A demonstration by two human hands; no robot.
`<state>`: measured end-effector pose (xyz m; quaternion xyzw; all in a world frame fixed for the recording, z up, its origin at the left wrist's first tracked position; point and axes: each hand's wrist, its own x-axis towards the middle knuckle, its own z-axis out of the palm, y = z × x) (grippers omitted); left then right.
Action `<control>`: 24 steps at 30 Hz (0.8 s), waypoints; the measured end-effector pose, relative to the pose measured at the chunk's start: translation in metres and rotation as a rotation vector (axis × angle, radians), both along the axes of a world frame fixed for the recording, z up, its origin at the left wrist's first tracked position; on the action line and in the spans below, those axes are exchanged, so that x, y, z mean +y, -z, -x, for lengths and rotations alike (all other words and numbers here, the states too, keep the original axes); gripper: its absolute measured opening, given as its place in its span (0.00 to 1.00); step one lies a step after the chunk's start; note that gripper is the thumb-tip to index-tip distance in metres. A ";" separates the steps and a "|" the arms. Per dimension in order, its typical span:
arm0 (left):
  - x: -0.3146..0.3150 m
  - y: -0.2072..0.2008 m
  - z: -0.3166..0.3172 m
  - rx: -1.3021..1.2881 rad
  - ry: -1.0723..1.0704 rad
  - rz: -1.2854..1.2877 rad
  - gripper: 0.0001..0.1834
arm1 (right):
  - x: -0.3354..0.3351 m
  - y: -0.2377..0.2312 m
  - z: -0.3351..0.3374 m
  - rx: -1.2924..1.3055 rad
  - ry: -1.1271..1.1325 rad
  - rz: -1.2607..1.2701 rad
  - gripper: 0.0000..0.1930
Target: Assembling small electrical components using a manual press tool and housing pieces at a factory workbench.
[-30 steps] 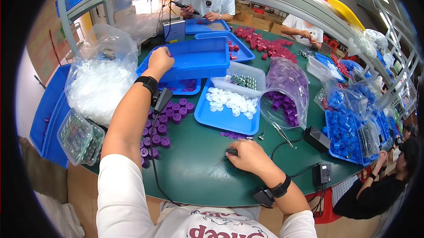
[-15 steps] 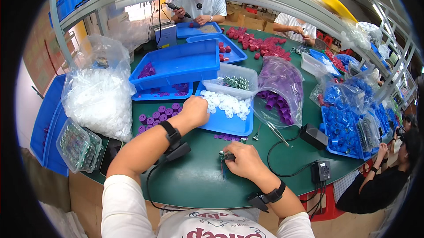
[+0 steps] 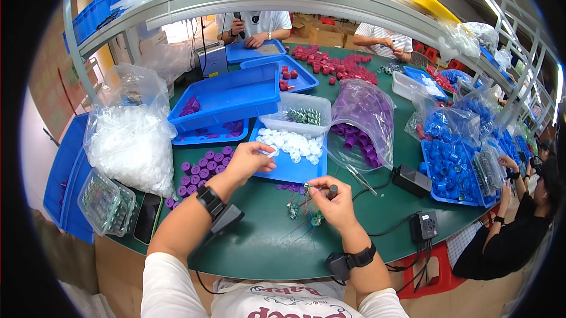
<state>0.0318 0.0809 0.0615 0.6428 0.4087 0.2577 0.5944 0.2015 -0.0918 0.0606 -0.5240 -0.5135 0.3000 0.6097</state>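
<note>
My left hand (image 3: 246,161) is closed in a pinch on a white translucent plastic disc (image 3: 273,151), just off the near left side of a blue tray (image 3: 298,172) of similar discs. My right hand (image 3: 333,203) grips a small green circuit board (image 3: 308,187) at its fingertips. A dark cylindrical handle (image 3: 333,190) sticks up between the same fingers; its far end is hidden. Close by on the green table, small circuit boards (image 3: 292,210) with thin wires lie beside that hand. Left of the tray stand several purple caps (image 3: 203,173).
A clear tub (image 3: 321,124) of green boards overlaps the discs' tray. Bags of white pieces (image 3: 132,153) and purple cups (image 3: 377,111) flank the middle. A black power adapter (image 3: 411,181) and cables lie at right. Co-workers sit across and at the right; a metal shelf rail spans above.
My left hand has come back from the disc pile with a disc. My right hand has risen slightly, bringing up a circuit board; loose boards and wires now show beside it. The view has shifted.
</note>
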 end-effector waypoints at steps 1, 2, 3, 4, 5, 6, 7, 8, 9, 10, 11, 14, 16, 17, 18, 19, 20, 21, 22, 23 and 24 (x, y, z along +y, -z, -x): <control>-0.009 0.004 0.004 -0.180 0.021 0.058 0.13 | -0.001 -0.003 0.000 0.041 0.003 0.022 0.05; -0.018 0.007 0.007 -0.361 0.041 0.118 0.13 | 0.000 -0.004 0.000 0.043 0.005 0.025 0.05; -0.028 0.004 0.012 -0.360 0.038 0.121 0.13 | 0.000 -0.006 0.002 0.102 0.017 -0.013 0.05; -0.039 0.000 0.015 -0.404 0.057 0.178 0.13 | 0.000 -0.007 0.002 0.158 0.033 -0.047 0.05; -0.049 -0.002 0.017 -0.450 0.075 0.237 0.13 | -0.001 -0.010 0.003 0.173 0.038 -0.058 0.05; -0.059 -0.003 0.020 -0.451 0.068 0.239 0.13 | -0.002 -0.012 0.006 0.173 0.032 -0.053 0.05; -0.068 -0.001 0.021 -0.414 0.062 0.108 0.13 | -0.002 -0.012 0.007 0.167 -0.017 -0.038 0.04; -0.076 0.000 0.022 -0.377 0.055 -0.022 0.13 | -0.003 -0.012 0.008 0.160 -0.067 -0.021 0.04; -0.085 -0.001 0.023 -0.457 0.053 -0.045 0.13 | -0.004 -0.012 0.012 0.157 -0.068 -0.015 0.04; -0.089 0.001 0.024 -0.460 0.050 -0.038 0.13 | -0.005 -0.013 0.018 0.157 -0.092 0.012 0.05; -0.092 0.003 0.024 -0.452 0.048 -0.067 0.13 | -0.006 -0.014 0.024 0.156 -0.115 0.038 0.05; -0.100 0.005 0.026 -0.439 0.031 -0.113 0.11 | -0.009 -0.016 0.038 0.048 -0.069 0.040 0.06; -0.104 0.003 0.028 -0.425 0.055 -0.052 0.11 | -0.009 -0.013 0.042 0.010 -0.046 0.043 0.05; -0.106 0.004 0.027 -0.419 0.031 -0.079 0.09 | -0.009 -0.012 0.043 -0.006 -0.017 0.023 0.05; -0.107 0.004 0.028 -0.424 0.025 -0.076 0.09 | -0.009 -0.011 0.044 -0.022 0.011 0.005 0.04; -0.109 0.003 0.028 -0.444 0.020 -0.069 0.09 | -0.009 -0.011 0.046 -0.027 0.006 0.009 0.04; -0.111 0.001 0.029 -0.464 0.015 -0.064 0.08 | -0.009 -0.010 0.047 0.004 0.014 0.017 0.04; -0.113 -0.003 0.029 -0.469 0.008 -0.061 0.08 | -0.009 -0.010 0.048 0.034 0.020 0.026 0.04; -0.116 -0.007 0.030 -0.470 0.006 -0.065 0.08 | -0.009 -0.010 0.049 0.029 0.015 0.030 0.04; -0.117 -0.009 0.030 -0.471 0.005 -0.070 0.08 | -0.009 -0.011 0.050 0.050 0.014 0.024 0.04; -0.117 -0.008 0.030 -0.476 -0.001 -0.068 0.08 | -0.010 -0.012 0.051 0.071 0.014 0.019 0.03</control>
